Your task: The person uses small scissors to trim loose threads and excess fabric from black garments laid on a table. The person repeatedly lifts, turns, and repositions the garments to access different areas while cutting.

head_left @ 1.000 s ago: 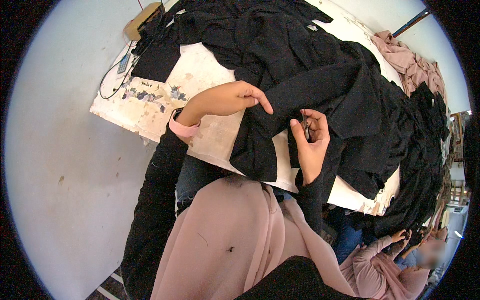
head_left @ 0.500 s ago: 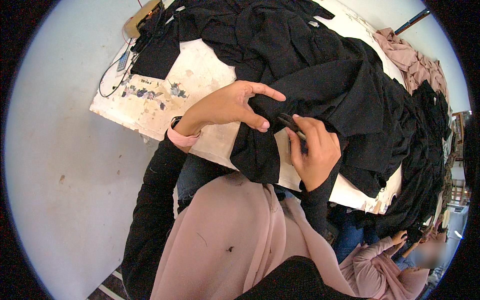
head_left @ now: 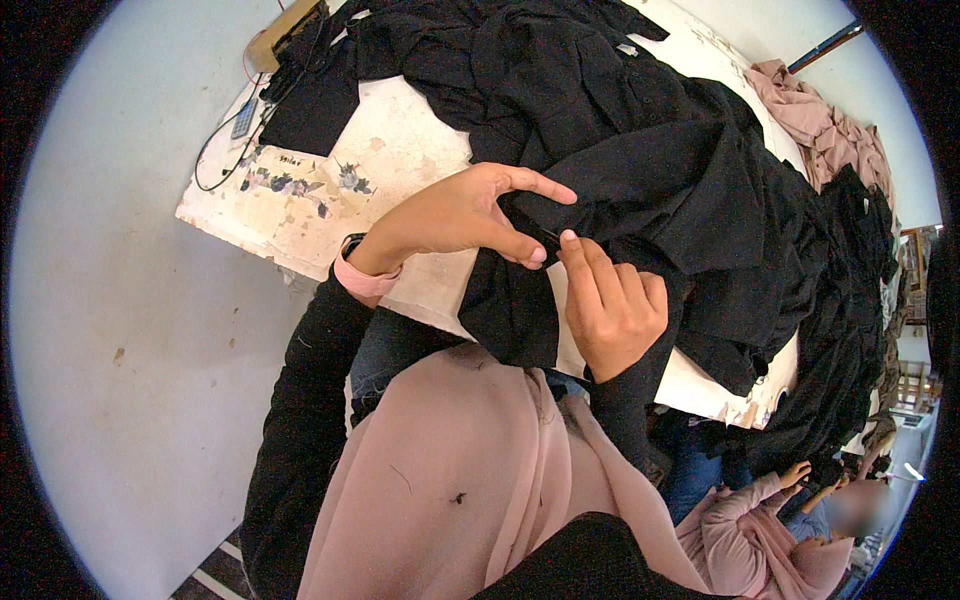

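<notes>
A black garment (head_left: 640, 180) lies bunched over the table, with one panel hanging over the near edge. On the cloth rests my left hand (head_left: 460, 212), its thumb and index finger stretched wide apart. Its other fingers are hidden beneath. Just right of that thumb, my right hand (head_left: 615, 310) is closed, fingertips pinched on small dark thread snips (head_left: 550, 236). Only a thin dark tip of the snips shows, pointing into the gap between my left thumb and index finger.
The white table (head_left: 400, 125) has worn, peeling patches. A box with cables (head_left: 285, 35) sits at its far left corner. Pink cloth (head_left: 815, 125) is piled at the far right, beyond more black cloth (head_left: 855, 260). Another person (head_left: 750, 535) works at lower right.
My right hand has turned over and moved slightly left, closer to my left thumb. The snips, plainer before, are now mostly covered by the fingers. My left hand has barely shifted.
</notes>
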Demonstrator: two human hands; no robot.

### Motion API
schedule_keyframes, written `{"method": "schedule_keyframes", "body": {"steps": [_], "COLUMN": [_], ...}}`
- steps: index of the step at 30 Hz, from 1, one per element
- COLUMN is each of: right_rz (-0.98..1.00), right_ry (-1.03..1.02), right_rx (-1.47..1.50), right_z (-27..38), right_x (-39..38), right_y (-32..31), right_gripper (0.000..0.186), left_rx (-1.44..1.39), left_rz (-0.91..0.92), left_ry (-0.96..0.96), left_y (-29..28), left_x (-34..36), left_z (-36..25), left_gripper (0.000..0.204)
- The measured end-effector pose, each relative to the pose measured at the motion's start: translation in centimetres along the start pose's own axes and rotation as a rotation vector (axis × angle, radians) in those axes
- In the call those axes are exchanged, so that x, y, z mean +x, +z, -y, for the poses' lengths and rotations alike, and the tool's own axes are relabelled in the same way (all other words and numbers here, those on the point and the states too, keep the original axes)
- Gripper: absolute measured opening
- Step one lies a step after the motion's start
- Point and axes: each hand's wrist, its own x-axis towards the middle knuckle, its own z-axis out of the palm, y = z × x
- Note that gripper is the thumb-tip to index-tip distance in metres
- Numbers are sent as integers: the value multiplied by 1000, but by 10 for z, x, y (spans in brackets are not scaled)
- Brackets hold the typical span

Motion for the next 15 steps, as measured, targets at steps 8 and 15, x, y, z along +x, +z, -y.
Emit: {"method": "schedule_keyframes", "body": {"steps": [8,15], "right_rz": [-15,5], "right_ry": [24,51], "right_rx": [58,76], "right_z": [2,6], "right_x": [-2,-2], "right_y": [4,4], "right_gripper": [33,29], "left_rx": [3,-25], "left_rz": [5,-8], "left_ry": [-10,-44], "left_y": [-2,0], "left_x": [-1,-2], "left_z": [-1,-1], "left_gripper": [61,64]}}
